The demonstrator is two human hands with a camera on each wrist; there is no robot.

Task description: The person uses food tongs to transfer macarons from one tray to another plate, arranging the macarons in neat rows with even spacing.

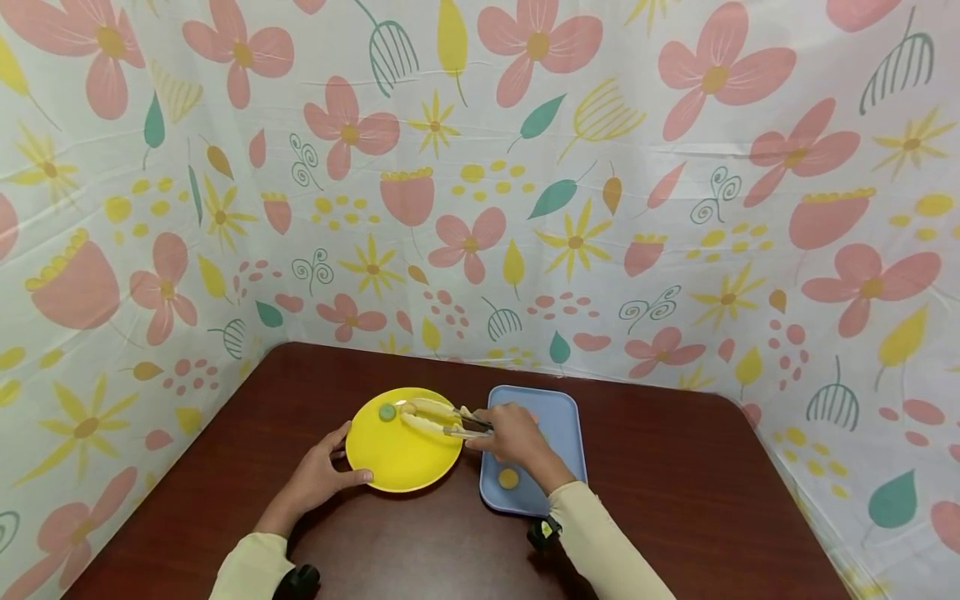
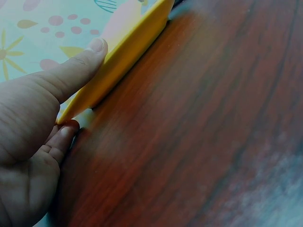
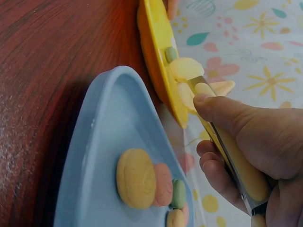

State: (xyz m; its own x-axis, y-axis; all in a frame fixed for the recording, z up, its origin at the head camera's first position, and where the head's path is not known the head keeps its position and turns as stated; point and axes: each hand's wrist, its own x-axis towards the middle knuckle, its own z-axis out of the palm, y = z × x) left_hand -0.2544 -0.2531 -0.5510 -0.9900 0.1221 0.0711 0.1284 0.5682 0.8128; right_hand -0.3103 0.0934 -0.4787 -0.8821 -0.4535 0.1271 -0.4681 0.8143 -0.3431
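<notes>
My left hand (image 1: 318, 477) grips the near left edge of a round yellow plate (image 1: 397, 467). In the left wrist view the thumb lies along the plate's rim (image 2: 128, 52) and the fingertips are at its underside. My right hand (image 1: 513, 435) holds a pair of tongs (image 3: 232, 161) with cream-coloured tips, which reach over the plate from the right. At those tips is a small tan round piece (image 1: 408, 409). Just left of it, a green macaron (image 1: 387, 412) lies on the plate.
Right of the plate stands a blue rectangular tray (image 1: 558, 408), partly under my right hand. It holds a yellow macaron (image 3: 136, 178), a pink one (image 3: 163, 185), a green one (image 3: 178, 194) and others. Floral cloth (image 1: 472, 167) hangs behind the dark wooden table (image 1: 675, 467).
</notes>
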